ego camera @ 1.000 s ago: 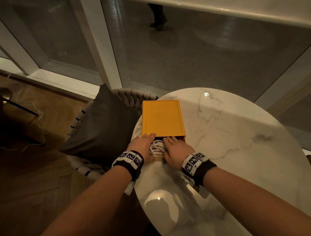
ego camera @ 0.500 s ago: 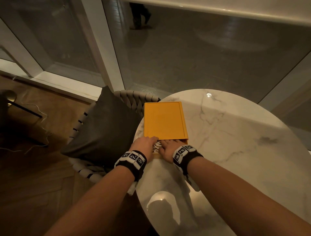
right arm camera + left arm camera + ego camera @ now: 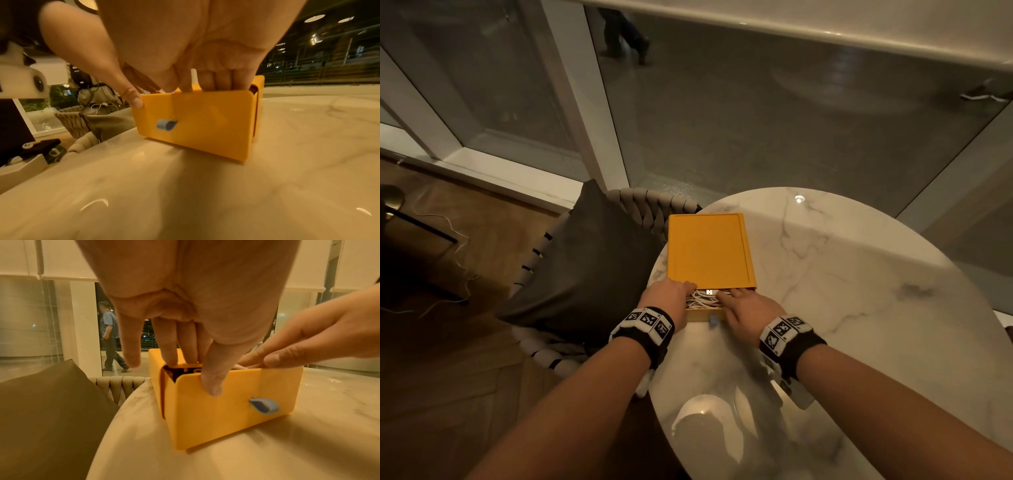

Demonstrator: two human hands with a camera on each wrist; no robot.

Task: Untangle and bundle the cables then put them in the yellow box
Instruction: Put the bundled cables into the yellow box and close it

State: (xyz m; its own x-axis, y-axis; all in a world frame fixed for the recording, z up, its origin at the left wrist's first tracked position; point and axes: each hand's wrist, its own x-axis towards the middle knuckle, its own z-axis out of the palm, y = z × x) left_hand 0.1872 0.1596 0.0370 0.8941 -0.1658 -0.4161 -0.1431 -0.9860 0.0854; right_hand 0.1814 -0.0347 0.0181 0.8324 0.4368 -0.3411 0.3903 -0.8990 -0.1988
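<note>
The yellow box (image 3: 709, 253) lies on the round marble table (image 3: 859, 308), its drawer pulled out a little toward me. Coiled white cables (image 3: 703, 298) with a USB plug fill the open part. My left hand (image 3: 671, 294) is at the drawer's left corner; in the left wrist view its fingers (image 3: 170, 353) dip inside while the thumb lies on the drawer front (image 3: 226, 418). My right hand (image 3: 743, 305) lies flat over the cables, fingers straight, thumb on the front's top edge. A blue pull tab (image 3: 166, 125) sticks out of the front.
A dark cushion (image 3: 585, 274) on a woven chair (image 3: 654, 209) touches the table's left edge. Glass panels stand behind; a person (image 3: 623, 34) walks outside. A thin white wire (image 3: 458, 246) trails on the wooden floor at left.
The drawer was pushed nearly closed half a second ago and has come back out a little, showing the cables again. Both hands moved back toward me with it.
</note>
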